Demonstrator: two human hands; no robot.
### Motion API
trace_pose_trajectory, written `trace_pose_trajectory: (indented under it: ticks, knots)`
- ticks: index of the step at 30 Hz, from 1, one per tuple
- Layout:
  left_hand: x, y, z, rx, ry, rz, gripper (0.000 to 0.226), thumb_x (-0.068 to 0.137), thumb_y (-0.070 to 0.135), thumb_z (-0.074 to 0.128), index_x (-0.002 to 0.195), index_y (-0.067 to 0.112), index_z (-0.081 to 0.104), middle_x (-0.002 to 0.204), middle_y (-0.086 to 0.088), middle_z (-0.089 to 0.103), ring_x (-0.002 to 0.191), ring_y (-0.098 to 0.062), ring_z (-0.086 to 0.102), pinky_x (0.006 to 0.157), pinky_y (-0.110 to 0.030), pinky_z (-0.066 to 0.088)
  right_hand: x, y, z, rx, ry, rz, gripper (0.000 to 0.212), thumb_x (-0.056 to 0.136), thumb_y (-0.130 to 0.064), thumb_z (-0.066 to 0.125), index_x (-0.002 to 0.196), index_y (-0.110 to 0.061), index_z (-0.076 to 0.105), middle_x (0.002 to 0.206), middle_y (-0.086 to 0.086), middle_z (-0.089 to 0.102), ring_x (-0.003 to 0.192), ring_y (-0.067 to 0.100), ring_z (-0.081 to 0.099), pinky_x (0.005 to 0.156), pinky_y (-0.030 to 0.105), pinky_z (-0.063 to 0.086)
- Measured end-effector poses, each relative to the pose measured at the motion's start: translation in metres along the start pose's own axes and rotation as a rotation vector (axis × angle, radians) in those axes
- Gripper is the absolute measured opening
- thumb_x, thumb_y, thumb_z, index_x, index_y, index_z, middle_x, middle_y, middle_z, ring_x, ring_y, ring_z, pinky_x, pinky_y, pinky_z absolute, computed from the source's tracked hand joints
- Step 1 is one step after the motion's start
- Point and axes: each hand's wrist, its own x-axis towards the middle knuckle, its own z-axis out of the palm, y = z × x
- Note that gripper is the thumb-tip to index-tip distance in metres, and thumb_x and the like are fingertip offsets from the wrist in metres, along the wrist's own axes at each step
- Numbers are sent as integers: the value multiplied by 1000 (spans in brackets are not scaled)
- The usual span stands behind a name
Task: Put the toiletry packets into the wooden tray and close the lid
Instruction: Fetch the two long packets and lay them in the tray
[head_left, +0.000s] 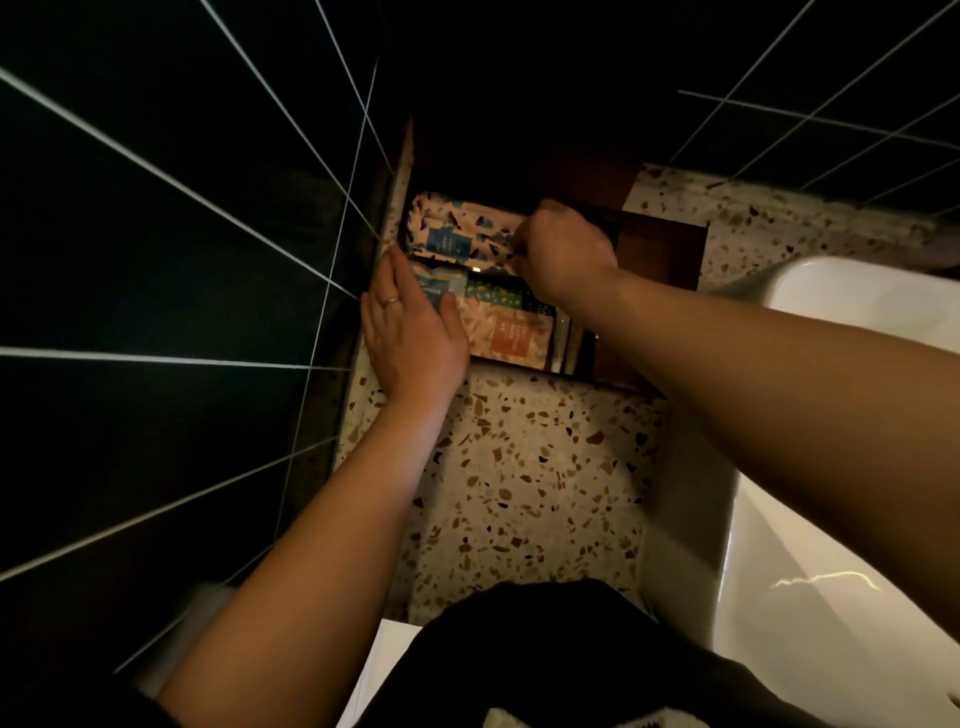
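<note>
A dark wooden tray (660, 260) sits on the terrazzo counter against the black tiled wall. Its lid (519, 150) stands raised at the back. Patterned toiletry packets lie inside: a pink one with a blue label (457, 228) at the back, an orange-labelled one (511, 332) at the front, and a green one (498, 296) between them. My left hand (410, 327) lies flat with fingers spread on the tray's left side, over a blue-labelled packet (436, 288). My right hand (566, 249) is curled over the back packet's right end, fingers pinched on its edge.
A terrazzo counter (535, 467) stretches toward me. A white sink basin (831, 519) fills the right side. Black tiled walls (156, 260) close in at left and behind. Dark clothing and a white edge lie at the bottom.
</note>
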Motion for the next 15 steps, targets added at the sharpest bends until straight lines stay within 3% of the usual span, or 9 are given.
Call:
trace_pose_trajectory:
  ticks: [5,9,15]
  knots:
    - [0,-1,0,1,-9,-3,71,100,37,47,157,6,18,162,-16,24,147,-33,27,123,-45,16,-6,5,0,116,52,-16,31,91,-15,66,121,-7,59,126,16,51,102,41,59,76,41,49]
    - [0,1,0,-8,-17,-5,71,100,36,47,157,6,17,163,-16,23,148,-32,25,124,-44,13,-12,12,3,97,52,-45,19,95,-12,59,111,-3,64,118,18,55,101,41,58,77,46,53]
    - [3,5,-7,-95,-66,-50,71,102,39,45,159,11,13,165,-12,19,149,-32,21,123,-48,16,-20,16,-1,171,3,-40,22,98,-11,54,116,-5,67,120,18,60,106,35,59,83,38,52]
